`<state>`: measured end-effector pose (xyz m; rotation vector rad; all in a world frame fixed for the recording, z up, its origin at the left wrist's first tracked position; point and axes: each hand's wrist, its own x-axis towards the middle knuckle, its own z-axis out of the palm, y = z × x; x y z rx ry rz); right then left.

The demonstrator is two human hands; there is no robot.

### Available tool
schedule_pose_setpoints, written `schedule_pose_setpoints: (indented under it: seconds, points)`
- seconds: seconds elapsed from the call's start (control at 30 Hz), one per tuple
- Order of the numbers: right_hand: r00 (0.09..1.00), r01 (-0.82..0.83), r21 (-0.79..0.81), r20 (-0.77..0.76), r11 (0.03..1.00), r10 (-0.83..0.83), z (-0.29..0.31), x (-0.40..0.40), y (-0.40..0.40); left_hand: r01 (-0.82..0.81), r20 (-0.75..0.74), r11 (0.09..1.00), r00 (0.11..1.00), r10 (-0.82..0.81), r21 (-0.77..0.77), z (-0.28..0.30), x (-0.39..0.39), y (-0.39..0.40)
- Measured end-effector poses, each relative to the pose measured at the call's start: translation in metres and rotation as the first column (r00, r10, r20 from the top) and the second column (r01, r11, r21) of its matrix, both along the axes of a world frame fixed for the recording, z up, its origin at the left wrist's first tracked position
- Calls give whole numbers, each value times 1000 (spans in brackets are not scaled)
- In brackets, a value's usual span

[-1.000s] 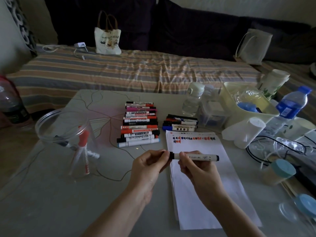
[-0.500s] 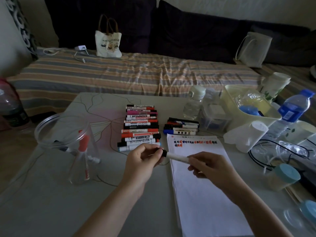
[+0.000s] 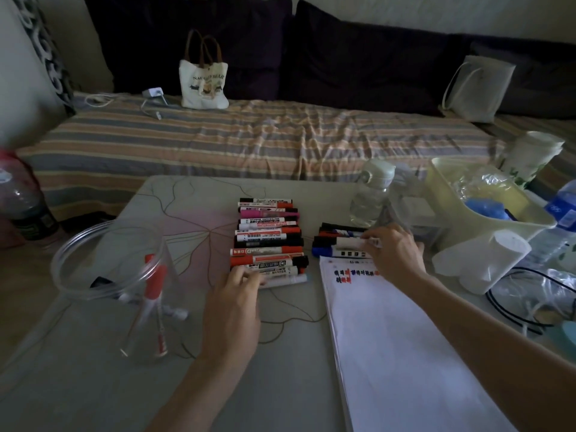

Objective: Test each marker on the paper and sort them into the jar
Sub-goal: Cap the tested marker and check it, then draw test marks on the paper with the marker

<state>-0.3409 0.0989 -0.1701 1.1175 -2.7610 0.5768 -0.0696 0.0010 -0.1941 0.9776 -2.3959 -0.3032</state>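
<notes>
Head view, one moment. White-barrelled marker (image 3: 355,243): long axis left–right, laid on small far-right pile of markers (image 3: 338,241) just beyond stack of white paper (image 3: 392,344); cap end hidden by fingers, pointing direction not determinable. Right hand (image 3: 394,254): fingers curled over that marker, pinching it. Left hand (image 3: 235,294): fingers fairly straight, tips touching nearest marker of long centre row (image 3: 268,238). Clear plastic jar (image 3: 115,288): near left, upright, red-and-white markers leaning inside.
</notes>
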Motion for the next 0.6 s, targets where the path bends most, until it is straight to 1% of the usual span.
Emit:
schedule_pose_setpoints:
  seconds: [0.17, 0.23, 0.27, 0.33, 0.4, 0.43, 0.5, 0.6]
  points:
    - [999, 22, 89, -32, 996, -19, -10, 1, -19, -67, 107, 997, 992, 64, 28, -1, 3, -2]
    - [998, -1, 63, -58, 998, 5, -15, 5, -20, -91, 137, 996, 987, 87, 24, 0, 1, -1]
    - [996, -50, 1, -81, 999, 50, -16, 11, -20, -101, 141, 995, 985, 97, 25, 0, 0, -1]
    - [963, -247, -132, -143, 960, 228, -17, 29, -21, -113, 143, 993, 984, 108, 28, -2, -2, -2]
    - [873, -482, -168, -181, 860, 454, -17, 56, -23, -121, 147, 992, 982, 116, 27, -4, -3, -3]
    - [827, -557, -153, -184, 816, 530, -19, 70, -24, -122, 143, 992, 983, 116, 30, -5, -4, -3]
    - [786, -613, -104, -183, 783, 591, -25, 96, -26, -115, 128, 993, 986, 109, 39, -5, -4, -3]
    - [799, -589, -57, -191, 806, 570, -33, 116, -31, -104, 138, 993, 986, 97, 50, -7, -2, 1]
